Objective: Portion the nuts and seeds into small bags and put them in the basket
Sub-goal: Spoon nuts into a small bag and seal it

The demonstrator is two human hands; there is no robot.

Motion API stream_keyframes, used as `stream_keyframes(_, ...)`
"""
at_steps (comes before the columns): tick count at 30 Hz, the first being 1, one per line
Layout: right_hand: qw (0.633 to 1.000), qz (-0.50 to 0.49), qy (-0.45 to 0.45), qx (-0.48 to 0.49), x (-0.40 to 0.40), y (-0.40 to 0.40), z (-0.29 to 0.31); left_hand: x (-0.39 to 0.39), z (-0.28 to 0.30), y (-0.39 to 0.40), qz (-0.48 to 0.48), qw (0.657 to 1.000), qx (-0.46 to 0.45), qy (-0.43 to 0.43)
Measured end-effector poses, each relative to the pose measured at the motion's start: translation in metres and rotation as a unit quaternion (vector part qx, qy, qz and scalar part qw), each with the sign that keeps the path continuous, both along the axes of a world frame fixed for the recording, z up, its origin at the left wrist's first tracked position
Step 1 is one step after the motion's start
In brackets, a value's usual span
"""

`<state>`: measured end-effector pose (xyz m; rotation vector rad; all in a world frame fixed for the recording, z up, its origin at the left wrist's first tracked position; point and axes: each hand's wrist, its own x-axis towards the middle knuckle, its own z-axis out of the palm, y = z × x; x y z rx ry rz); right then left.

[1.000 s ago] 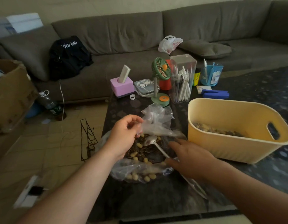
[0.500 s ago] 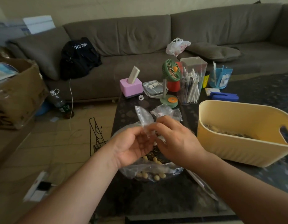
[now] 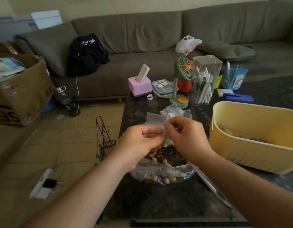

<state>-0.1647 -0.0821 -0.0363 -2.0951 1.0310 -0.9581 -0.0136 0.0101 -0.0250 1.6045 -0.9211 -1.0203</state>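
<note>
Both hands are raised together over the near middle of the counter (image 3: 159,203), and a small clear bag (image 3: 154,118) is pinched between them. The left hand (image 3: 139,142) holds its lower edge with thumb and curled fingers; the right hand (image 3: 186,137) nips the film at the fingertips. The small bag's long axis runs roughly left to right, its free end pointing up and to the left; whether its mouth is open cannot be told through the fingers.

Directly beneath the hands, a large clear bag (image 3: 162,175) of striped seeds (image 3: 168,153) and pale nuts (image 3: 159,177) lies open on the dark, patterned counter. Part of its contents is hidden by the wrists. A crumpled bundle of clear bags (image 3: 173,111) sits just behind the hands.

To the right, a yellow basket (image 3: 251,152) stands on the counter, cut off by the frame edge; something brownish lies in its bottom, too dim to identify.

Along the far edge of the counter are seen a pink box (image 3: 140,87), a green desk fan (image 3: 182,69), a clear holder of pens (image 3: 205,79), and a blue stapler (image 3: 238,97).

Beyond, a grey sofa (image 3: 142,33) carries a black backpack (image 3: 86,55). A cardboard box (image 3: 22,91) and a bottle (image 3: 65,99) stand on the tiled floor at left.
</note>
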Motion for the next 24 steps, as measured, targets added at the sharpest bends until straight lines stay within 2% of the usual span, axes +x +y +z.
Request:
stream_keyframes(1,1.0,-0.002,0.005,0.026,0.0,-0.001,0.0,0.002,-0.005,-0.001,0.002,0.994,-0.019,-0.106)
stream_keyframes(3,0.997,-0.002,0.001,0.083,0.0,-0.001,0.0,0.003,-0.012,-0.002,0.007,0.968,-0.074,-0.241)
stream_keyframes(6,0.985,0.0,-0.033,0.167,0.001,0.001,0.003,0.007,-0.016,-0.005,-0.003,0.913,-0.176,-0.369)
stream_keyframes(8,0.967,0.015,-0.056,0.249,0.0,0.0,0.009,0.013,-0.018,-0.006,-0.037,0.874,-0.188,-0.446)
stream_keyframes(9,0.952,0.026,-0.07,0.298,-0.001,0.0,0.012,0.016,-0.019,-0.006,-0.061,0.866,-0.178,-0.464)
stream_keyframes(11,0.919,0.053,-0.086,0.381,-0.003,-0.001,0.015,0.019,-0.018,-0.004,-0.105,0.857,-0.159,-0.479)
stream_keyframes(13,0.904,0.09,-0.078,0.412,-0.005,0.002,0.015,0.015,-0.014,-0.004,-0.131,0.852,-0.137,-0.489)
stream_keyframes(17,0.906,0.137,-0.069,0.395,-0.008,0.006,0.016,0.005,-0.012,-0.005,-0.131,0.892,-0.081,-0.426)
stream_keyframes(22,0.906,0.136,-0.038,0.398,-0.012,0.002,0.016,0.007,-0.012,-0.007,-0.126,0.9,-0.081,-0.409)
stream_keyframes(24,0.925,0.142,0.007,0.352,-0.018,-0.007,0.015,0.012,-0.01,-0.007,-0.128,0.908,-0.056,-0.395)
